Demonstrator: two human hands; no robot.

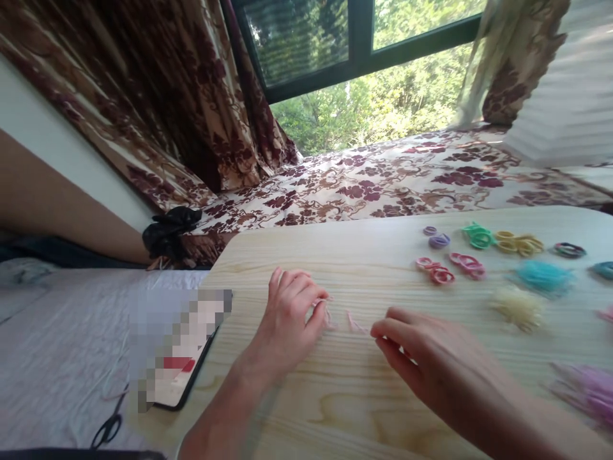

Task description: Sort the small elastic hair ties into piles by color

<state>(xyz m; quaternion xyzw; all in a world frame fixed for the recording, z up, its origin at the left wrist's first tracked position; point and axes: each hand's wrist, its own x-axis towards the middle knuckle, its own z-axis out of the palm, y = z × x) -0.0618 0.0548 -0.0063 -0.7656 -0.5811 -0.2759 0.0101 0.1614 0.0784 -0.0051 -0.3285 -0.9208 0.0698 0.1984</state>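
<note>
My left hand (292,316) pinched a thin pink strand (355,324) near the middle of the table (335,399), and my right hand (421,364), fingers closed, nipped its other end just beside; pink hair ties (443,275) and a teal tuft (543,278) lay well apart toward the far right edge

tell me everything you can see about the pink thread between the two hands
The pink thread is a few thin, pale pink strands, soft and yarn-like, loose at the ends and somewhat blurred. It lies low over the light wooden table, near its front middle. The left hand pinches one end in its fingertips, and the right hand pinches the other. A gap shows midway, so whether it is one piece or two cannot be told.
</note>
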